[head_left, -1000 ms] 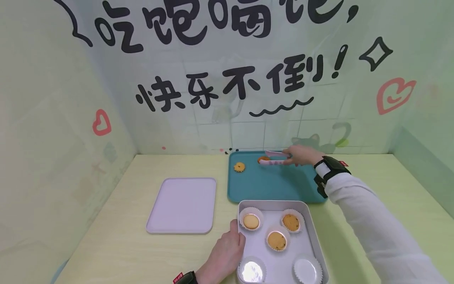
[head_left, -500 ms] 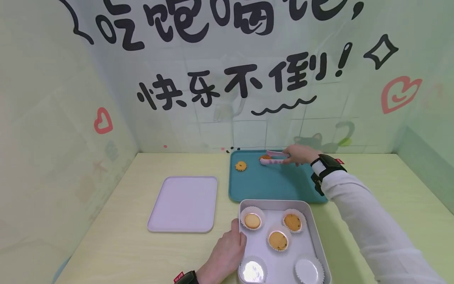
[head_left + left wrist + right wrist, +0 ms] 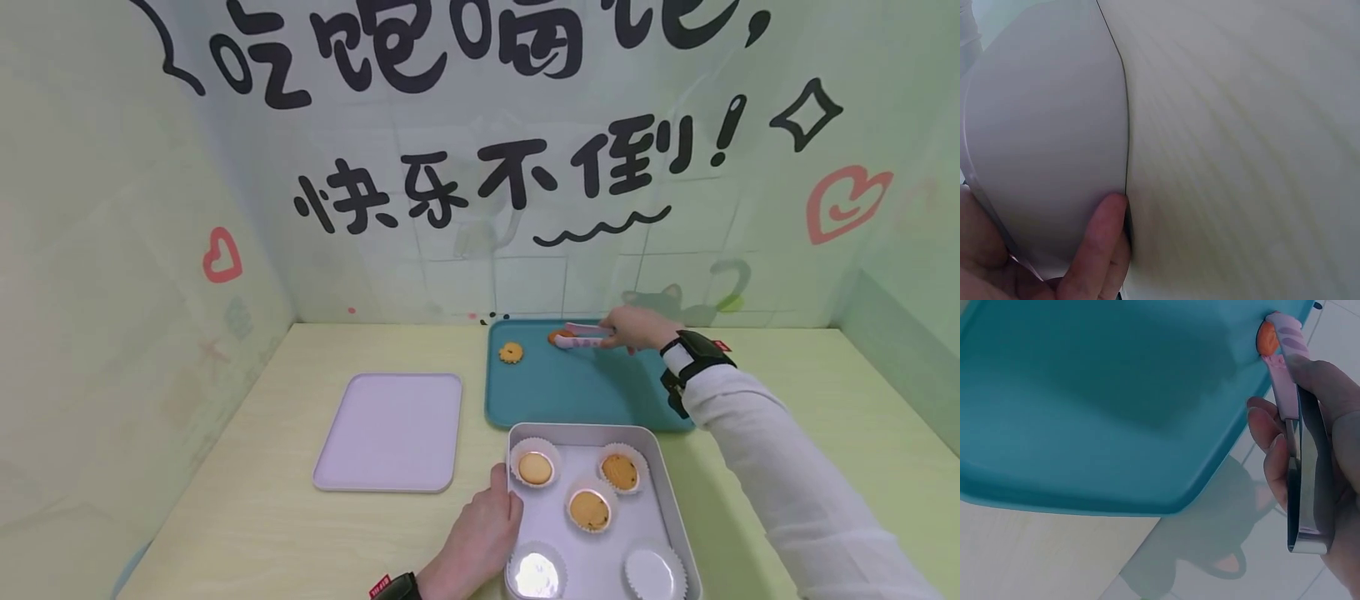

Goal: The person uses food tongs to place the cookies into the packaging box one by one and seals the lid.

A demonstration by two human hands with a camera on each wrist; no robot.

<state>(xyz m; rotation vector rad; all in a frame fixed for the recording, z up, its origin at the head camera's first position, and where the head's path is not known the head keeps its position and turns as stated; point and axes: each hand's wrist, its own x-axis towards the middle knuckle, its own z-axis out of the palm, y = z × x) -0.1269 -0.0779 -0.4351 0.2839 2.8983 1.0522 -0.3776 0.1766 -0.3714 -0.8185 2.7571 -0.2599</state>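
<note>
My right hand holds a pair of small tongs with pink tips and a metal body. Their tips sit around an orange-brown cookie near the back of the teal tray; in the head view the tongs partly hide it. A scalloped cookie lies left of it on that tray. My left hand grips the left wall of a pale lilac baking pan, fingers against its outer side. Inside are several paper cups, three with cookies, such as the middle cookie.
A flat lilac tray lies left of the pan on the pale wooden table. The back wall with large lettering rises right behind the teal tray. Two paper cups, one being the right cup, stand without cookies at the pan's front.
The tongs' tips have come slightly closer together around the orange-brown cookie. The left hand keeps its hold on the pan. The head view has shifted a little.
</note>
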